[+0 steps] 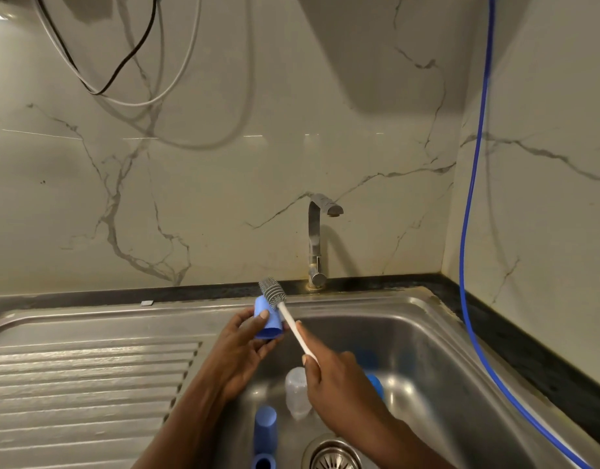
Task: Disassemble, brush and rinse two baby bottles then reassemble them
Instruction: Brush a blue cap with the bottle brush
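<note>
So the left hand [244,343] has its fingers curled round a blue cap [268,320], thumb pressed on the near side and the other fingers wrapped behind it, with the open end of the cap facing down toward the palm. The right hand [332,374] pinches the white handle of the bottle brush [293,328], thumb under it and forefinger stretched along the top, rest of the fingers tucked in. The grey bristle head sticks out past the right fingertips and sits right against the far end of the cap, just above the left thumb. I can't tell if the bristles are pressing in or only touching. Both hands hang over the steel sink [437,336]. Below the right fingers a clear bottle [296,390] lies in the basin, and a bit of a blue part [376,384] peeks out from behind that hand. Below the left wrist there's another tall blue piece [265,431], near the drain [332,455]. The tap [317,238] stands beyond the fingertips, well apart from them, and a blue hose [471,231] hangs down the wall off to the right of the right hand.
</note>
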Available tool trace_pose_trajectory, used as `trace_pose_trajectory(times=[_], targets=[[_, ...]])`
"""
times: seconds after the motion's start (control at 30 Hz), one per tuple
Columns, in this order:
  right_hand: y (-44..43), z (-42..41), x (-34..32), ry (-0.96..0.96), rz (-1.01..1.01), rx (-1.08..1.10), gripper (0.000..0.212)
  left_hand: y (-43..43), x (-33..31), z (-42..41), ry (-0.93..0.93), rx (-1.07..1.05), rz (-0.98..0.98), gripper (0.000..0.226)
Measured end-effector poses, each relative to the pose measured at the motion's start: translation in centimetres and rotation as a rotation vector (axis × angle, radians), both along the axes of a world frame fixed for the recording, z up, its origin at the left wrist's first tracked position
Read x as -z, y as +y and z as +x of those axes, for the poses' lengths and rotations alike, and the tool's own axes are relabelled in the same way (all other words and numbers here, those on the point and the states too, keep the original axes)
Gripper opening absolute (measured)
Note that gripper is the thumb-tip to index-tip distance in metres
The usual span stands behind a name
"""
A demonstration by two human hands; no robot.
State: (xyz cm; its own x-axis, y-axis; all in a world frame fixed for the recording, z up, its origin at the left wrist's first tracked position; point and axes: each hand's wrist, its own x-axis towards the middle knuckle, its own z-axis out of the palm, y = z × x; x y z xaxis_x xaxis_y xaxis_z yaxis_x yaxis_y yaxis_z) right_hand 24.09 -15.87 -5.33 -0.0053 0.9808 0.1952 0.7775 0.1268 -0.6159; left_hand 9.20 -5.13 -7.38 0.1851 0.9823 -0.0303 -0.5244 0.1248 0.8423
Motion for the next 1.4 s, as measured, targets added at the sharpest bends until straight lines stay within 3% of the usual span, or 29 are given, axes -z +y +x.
trace_pose_trajectory(times=[0.1, 0.27, 0.4, 0.5, 0.6, 0.77, 0.87, 1.03, 1.17, 1.27, 1.4], targets=[[0.5, 0.6, -0.2, 0.01, 0.032, 0.01, 0.053, -0.2, 0.1, 0.4, 0.106, 0.035, 0.002, 0.055], [-0.3, 0.9, -0.2, -0.047, -0.019, -0.055, 0.052, 0.3, 0.4, -1.3, -0.18, -0.072, -0.137, 0.051], [-0.4, 0.5, -0.1, -0.055, -0.035, -0.097, 0.052, 0.6, 0.5, -1.9, -0.228, -0.116, -0.158, 0.044], [-0.4, 0.2, 0.2, -0.058, -0.015, -0.098, 0.053, 0.7, 0.5, -1.2, -0.138, -0.154, -0.075, 0.051], [0.0, 0.2, 0.5, -0.043, 0.002, -0.071, 0.053, 0.4, 0.6, -0.1, -0.043, -0.15, -0.022, 0.048], [1.3, 2.2, 0.8, -0.008, 0.038, -0.005, 0.057, -0.8, 0.0, 1.8, 0.102, 0.062, 0.028, 0.035], [1.3, 2.2, 0.9, -0.004, 0.028, 0.011, 0.056, -0.4, 0.2, 1.7, 0.153, -0.008, 0.025, 0.032], [0.8, 1.0, 1.1, -0.002, 0.005, -0.049, 0.053, 0.8, 0.6, -0.1, -0.031, -0.238, 0.01, 0.037], [-0.2, 0.0, 0.7, -0.03, -0.026, -0.109, 0.052, 1.0, 0.8, -1.4, -0.139, -0.256, -0.052, 0.027], [0.0, -0.2, 0.9, -0.042, 0.007, -0.101, 0.053, 0.8, 0.9, -1.1, -0.065, -0.21, 0.009, 0.03], [0.4, 0.3, 0.6, -0.008, 0.031, -0.065, 0.054, 0.4, 0.6, 0.2, 0.012, -0.135, 0.037, 0.058]])
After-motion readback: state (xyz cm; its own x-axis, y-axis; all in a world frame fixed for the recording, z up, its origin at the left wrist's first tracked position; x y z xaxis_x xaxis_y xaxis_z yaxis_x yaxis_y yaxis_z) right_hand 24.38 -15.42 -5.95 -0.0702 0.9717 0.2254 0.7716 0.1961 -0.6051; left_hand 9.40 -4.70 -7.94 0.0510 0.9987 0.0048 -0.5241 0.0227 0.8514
